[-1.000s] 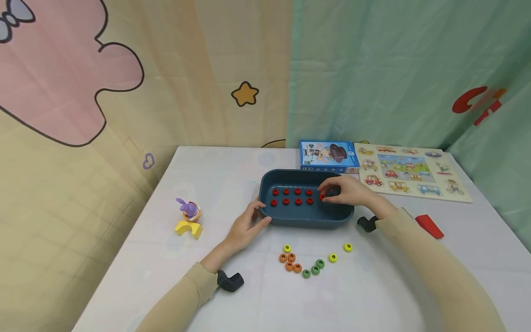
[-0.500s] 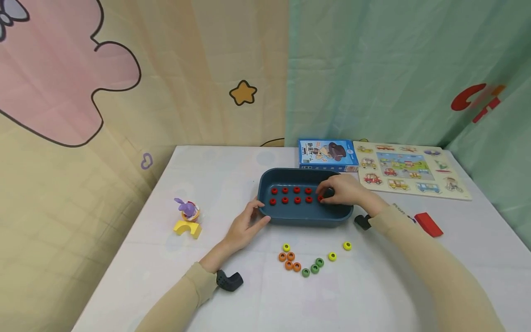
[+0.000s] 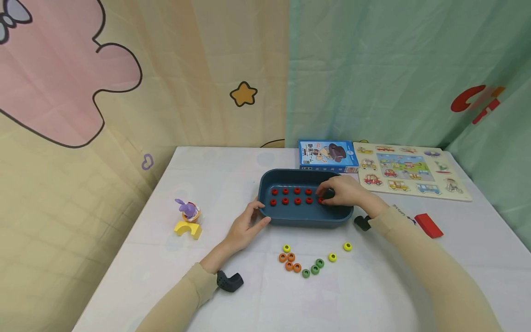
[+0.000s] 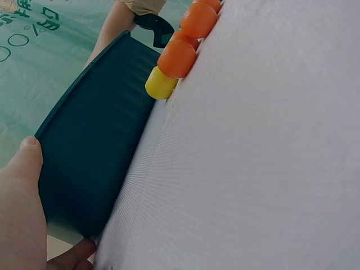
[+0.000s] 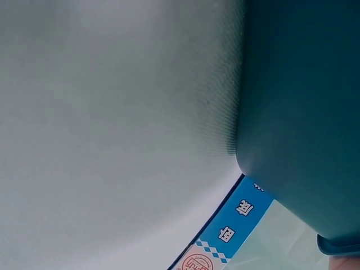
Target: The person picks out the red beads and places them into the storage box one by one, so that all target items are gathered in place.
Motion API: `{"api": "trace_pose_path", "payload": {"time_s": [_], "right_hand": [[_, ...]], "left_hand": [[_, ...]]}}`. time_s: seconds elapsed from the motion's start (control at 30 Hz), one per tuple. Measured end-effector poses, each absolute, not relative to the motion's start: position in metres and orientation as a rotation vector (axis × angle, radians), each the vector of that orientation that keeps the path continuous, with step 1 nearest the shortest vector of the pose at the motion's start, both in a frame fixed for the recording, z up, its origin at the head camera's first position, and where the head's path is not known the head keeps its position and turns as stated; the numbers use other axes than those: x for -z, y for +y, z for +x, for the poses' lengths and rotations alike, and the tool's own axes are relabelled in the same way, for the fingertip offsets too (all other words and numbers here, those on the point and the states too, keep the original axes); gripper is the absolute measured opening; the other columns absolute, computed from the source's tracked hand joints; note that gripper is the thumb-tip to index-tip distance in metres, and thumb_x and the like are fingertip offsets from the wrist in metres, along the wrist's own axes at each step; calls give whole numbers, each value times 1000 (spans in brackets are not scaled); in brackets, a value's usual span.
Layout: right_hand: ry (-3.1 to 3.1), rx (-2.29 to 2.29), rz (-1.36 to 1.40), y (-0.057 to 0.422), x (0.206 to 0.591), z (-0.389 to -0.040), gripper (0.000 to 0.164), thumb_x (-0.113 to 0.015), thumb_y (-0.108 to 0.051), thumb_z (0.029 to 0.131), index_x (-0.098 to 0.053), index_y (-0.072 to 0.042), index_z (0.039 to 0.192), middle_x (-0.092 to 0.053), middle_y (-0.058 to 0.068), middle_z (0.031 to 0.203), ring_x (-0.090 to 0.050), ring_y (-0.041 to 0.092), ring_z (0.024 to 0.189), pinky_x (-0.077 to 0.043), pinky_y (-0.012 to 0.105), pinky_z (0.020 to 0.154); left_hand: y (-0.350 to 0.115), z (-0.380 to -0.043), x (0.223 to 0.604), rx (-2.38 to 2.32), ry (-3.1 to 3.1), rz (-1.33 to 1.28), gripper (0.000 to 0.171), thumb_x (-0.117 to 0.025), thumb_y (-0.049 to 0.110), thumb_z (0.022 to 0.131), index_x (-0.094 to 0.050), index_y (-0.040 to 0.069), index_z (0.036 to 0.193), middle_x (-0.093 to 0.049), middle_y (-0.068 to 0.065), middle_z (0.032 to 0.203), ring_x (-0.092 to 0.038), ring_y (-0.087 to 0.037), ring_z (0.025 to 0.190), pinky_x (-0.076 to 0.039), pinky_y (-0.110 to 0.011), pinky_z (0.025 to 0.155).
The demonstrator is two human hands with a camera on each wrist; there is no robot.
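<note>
My left hand point(image 3: 242, 230) holds the left end of a dark blue rectangular plastic bin point(image 3: 304, 221). In the left wrist view the thumb point(image 4: 28, 163) lies at the bin's rim, with fingertips near its base. Inside the bin, several red beads point(image 3: 297, 201) stand in two rows. My right hand point(image 3: 342, 190) reaches in over the right side; its thumb and fingertips pinch a red bead point(image 3: 321, 200) at the right end of the nearer row. In the right wrist view the bin wall hides nearly all of this hand.
Orange beads point(image 3: 289, 266), green beads point(image 3: 315, 269) and yellow beads point(image 3: 333, 257) lie in front of the bin. Behind it are a blue box point(image 3: 329, 154) and a vehicle puzzle board point(image 3: 408, 170). A red block point(image 3: 429, 226) lies right; a yellow arch block point(image 3: 188, 228) and purple figurine point(image 3: 189, 210) stand left.
My right hand has shifted slightly left, and the red bead at its fingertips has come a little nearer, level with the front row. My left hand stays on the bin.
</note>
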State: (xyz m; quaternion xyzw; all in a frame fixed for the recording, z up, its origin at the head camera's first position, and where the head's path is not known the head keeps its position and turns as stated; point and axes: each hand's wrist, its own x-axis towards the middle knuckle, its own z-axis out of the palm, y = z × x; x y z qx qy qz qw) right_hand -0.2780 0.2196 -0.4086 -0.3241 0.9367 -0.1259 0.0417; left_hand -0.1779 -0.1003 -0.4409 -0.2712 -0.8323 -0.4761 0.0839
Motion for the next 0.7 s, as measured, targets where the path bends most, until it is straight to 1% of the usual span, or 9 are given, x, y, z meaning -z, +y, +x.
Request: {"api": "trace_pose_path", "payload": {"time_s": [0.13, 0.27, 0.43, 0.57, 0.7], "right_hand": [[2858, 388, -991, 219, 407, -277, 25, -70, -27, 76, -64, -22, 99, -63, -9, 91, -56, 11, 82, -46, 34, 77], [2857, 391, -980, 218, 406, -276, 26, -71, -27, 75, -64, -21, 100, -63, -9, 92, -56, 12, 83, -46, 34, 77], [2851, 409, -996, 218, 405, -275, 27, -71, -26, 76, -64, -20, 101, -64, -8, 92, -57, 13, 84, -46, 35, 78], [2857, 437, -1011, 218, 406, -275, 27, -71, -26, 76, -64, -19, 100, -64, -8, 91, -57, 14, 84, -46, 35, 77], [2862, 527, -996, 219, 407, -275, 27, -71, -24, 76, -64, -18, 101, -63, -8, 93, -58, 15, 86, -46, 36, 78]], "left_hand": [[-100, -177, 441, 1418, -2490, -797, 36, -58, 15, 88, -41, 3, 117, -28, -21, 140, -49, -27, 107, -41, -42, 89], [-100, -174, 435, 1468, -2489, -789, 36, -58, 10, 86, -41, 1, 117, -28, -22, 140, -48, -30, 109, -39, -46, 90], [-100, -174, 435, 1474, -2500, -798, 35, -58, 11, 87, -41, 1, 116, -27, -22, 140, -49, -31, 105, -39, -46, 89], [-102, -183, 451, 1473, -2496, -791, 37, -59, 14, 87, -41, 2, 117, -27, -20, 141, -48, -28, 107, -39, -46, 90], [-106, -192, 467, 1452, -2495, -796, 39, -60, 19, 86, -41, 9, 119, -26, -14, 142, -48, -23, 109, -40, -43, 90]]}}
